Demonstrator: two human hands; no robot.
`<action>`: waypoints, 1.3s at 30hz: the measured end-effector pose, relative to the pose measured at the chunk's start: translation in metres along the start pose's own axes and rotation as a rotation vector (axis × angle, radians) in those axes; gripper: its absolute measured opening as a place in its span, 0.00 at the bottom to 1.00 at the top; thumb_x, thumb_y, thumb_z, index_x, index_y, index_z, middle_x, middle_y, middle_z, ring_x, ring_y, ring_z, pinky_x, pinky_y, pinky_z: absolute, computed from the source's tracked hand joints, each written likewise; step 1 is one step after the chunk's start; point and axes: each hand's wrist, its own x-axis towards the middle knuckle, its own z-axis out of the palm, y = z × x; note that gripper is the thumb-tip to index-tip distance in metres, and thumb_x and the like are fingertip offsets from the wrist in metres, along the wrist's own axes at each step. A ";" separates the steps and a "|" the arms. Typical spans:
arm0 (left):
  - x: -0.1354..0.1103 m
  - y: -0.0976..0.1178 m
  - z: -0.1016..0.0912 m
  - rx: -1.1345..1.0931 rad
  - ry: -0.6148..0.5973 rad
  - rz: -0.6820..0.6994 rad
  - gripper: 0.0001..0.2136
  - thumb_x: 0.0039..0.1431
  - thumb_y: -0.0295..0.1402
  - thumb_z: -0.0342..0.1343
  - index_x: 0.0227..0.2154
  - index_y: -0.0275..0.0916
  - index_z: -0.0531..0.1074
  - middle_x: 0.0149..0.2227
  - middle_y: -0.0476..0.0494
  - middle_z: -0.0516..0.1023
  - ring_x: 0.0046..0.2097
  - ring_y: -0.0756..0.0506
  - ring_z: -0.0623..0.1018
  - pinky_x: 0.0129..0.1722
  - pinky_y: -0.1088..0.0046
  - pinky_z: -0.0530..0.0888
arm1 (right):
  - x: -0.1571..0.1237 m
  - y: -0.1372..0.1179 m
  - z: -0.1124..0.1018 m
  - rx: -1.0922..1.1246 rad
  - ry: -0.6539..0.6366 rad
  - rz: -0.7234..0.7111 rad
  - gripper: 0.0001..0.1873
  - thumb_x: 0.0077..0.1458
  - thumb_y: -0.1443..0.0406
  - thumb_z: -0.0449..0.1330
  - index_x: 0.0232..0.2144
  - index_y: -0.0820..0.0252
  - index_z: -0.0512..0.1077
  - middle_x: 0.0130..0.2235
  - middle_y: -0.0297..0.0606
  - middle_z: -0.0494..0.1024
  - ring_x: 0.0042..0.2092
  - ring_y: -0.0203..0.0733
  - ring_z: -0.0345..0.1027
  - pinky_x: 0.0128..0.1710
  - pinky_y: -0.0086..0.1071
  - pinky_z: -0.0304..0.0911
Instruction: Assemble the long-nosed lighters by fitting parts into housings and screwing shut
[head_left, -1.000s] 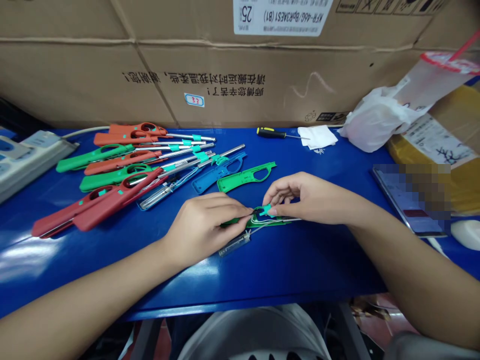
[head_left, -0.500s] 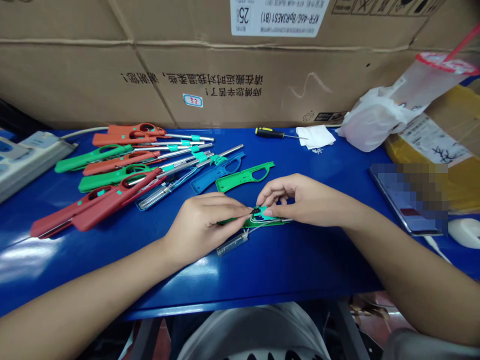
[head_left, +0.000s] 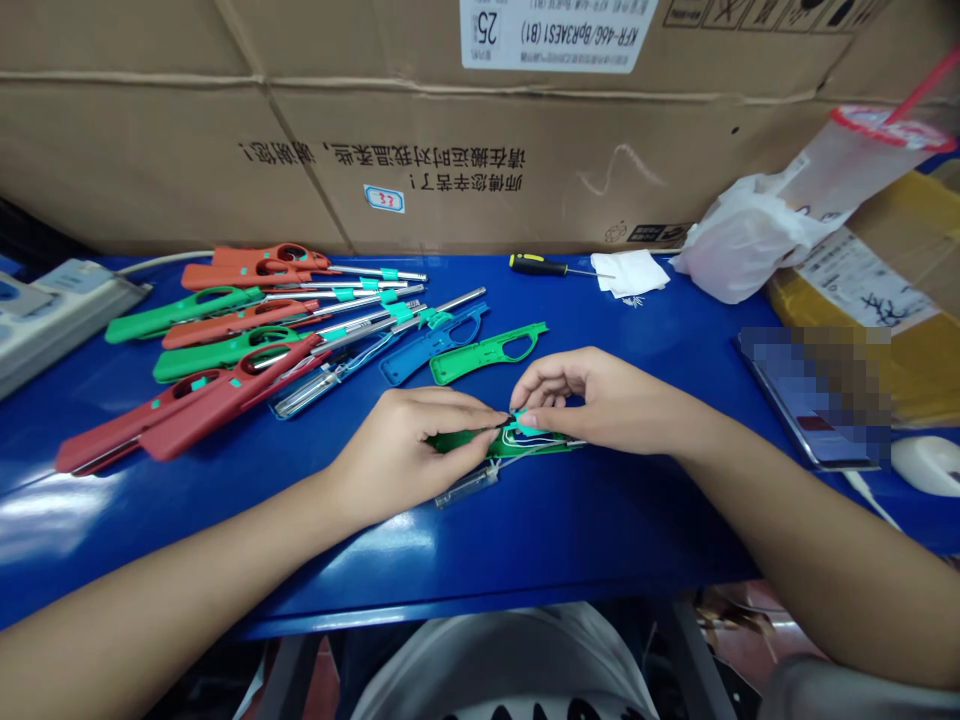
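Observation:
A green lighter half-shell [head_left: 536, 443] with a white wire and a clear tube [head_left: 466, 486] lies on the blue table [head_left: 570, 520] between my hands. My left hand [head_left: 409, 450] is closed, pinching the shell's left end. My right hand [head_left: 600, 398] is closed too, thumb and forefinger pressing a small teal piece [head_left: 527, 424] onto the shell's middle. An empty green shell [head_left: 487, 353] and a blue shell [head_left: 431, 343] lie just behind.
A pile of red and green long-nosed lighters [head_left: 240, 340] lies at the left. A screwdriver [head_left: 541, 265] and white tissue [head_left: 628, 272] sit at the back, under cardboard boxes [head_left: 450, 150]. A white plastic bag [head_left: 757, 235] and a phone [head_left: 814, 395] are at the right, a power strip [head_left: 45, 310] far left.
My right fingers have shifted the teal piece slightly left and down onto the shell. My left hand has barely moved.

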 end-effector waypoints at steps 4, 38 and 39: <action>0.003 -0.002 -0.003 0.054 -0.070 0.067 0.13 0.62 0.25 0.62 0.48 0.43 0.82 0.42 0.45 0.87 0.41 0.46 0.82 0.46 0.66 0.81 | 0.000 0.002 0.000 0.026 -0.006 0.051 0.09 0.53 0.63 0.67 0.38 0.59 0.78 0.33 0.36 0.81 0.33 0.37 0.72 0.32 0.31 0.65; -0.002 -0.008 -0.003 0.135 -0.324 0.008 0.18 0.69 0.29 0.58 0.60 0.43 0.73 0.54 0.42 0.77 0.51 0.44 0.74 0.53 0.63 0.71 | -0.005 -0.004 -0.005 0.049 0.021 0.195 0.08 0.46 0.69 0.66 0.33 0.60 0.78 0.25 0.31 0.74 0.23 0.31 0.63 0.20 0.25 0.55; -0.001 -0.008 -0.002 0.134 -0.323 0.007 0.18 0.69 0.29 0.58 0.60 0.43 0.73 0.54 0.42 0.77 0.51 0.44 0.74 0.54 0.63 0.71 | -0.005 -0.005 -0.005 0.049 0.018 0.204 0.09 0.46 0.70 0.65 0.34 0.60 0.78 0.25 0.30 0.75 0.24 0.31 0.63 0.20 0.24 0.56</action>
